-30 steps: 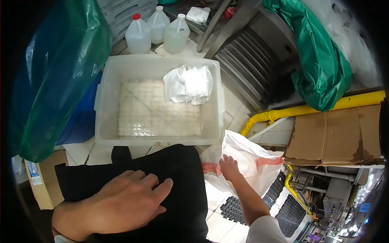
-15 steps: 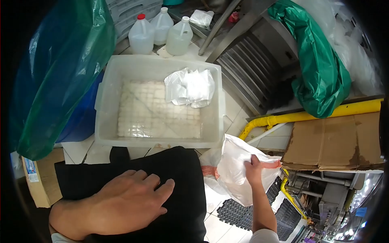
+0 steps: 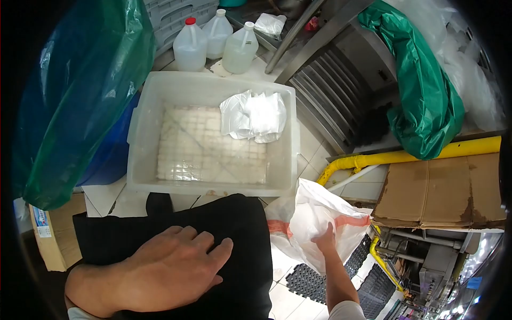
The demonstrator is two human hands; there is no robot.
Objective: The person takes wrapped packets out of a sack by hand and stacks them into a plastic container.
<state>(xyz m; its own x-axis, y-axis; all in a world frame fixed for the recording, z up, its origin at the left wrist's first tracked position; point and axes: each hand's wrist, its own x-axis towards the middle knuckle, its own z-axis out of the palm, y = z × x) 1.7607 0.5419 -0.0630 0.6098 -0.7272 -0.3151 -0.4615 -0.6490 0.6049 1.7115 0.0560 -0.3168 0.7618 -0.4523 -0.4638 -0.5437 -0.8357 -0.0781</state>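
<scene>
At the lower right of the frame, the white woven sack with a reddish band (image 3: 308, 216) lay just beside the translucent plastic tub (image 3: 213, 88), its band running roughly sideways. The right hand (image 3: 326, 242) was nearer, touching it; whether the fingers pinched it, I cannot tell. The left hand (image 3: 160, 266), loosely spread, rested on black cloth (image 3: 248, 256), lower left, apart from the sack.

Pale tiled floor (image 3: 105, 196); black mats (image 3: 306, 281); yellow pipe (image 3: 394, 156).
</scene>
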